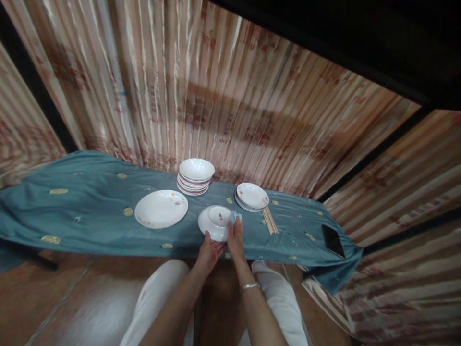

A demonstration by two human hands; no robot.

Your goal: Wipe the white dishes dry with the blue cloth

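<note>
White dish (214, 225), one; lower centre of frame, base up. Left hand (210, 253): clamped on its near rim. Right hand (236, 241): closed around pale-blue cloth (235, 217) at dish's right edge. Handling advice: firm rim support, light cloth pressure.

On the cloth-covered table (101, 206), bowls (196, 177) are stacked behind, between a platter (161, 209) at left and stacked plates (252, 196) at right. Chopsticks (270, 220) are laid before the plates, a smartphone (333, 240) farther right. An upturned dish (212, 226) is held in front, centrally.
</note>
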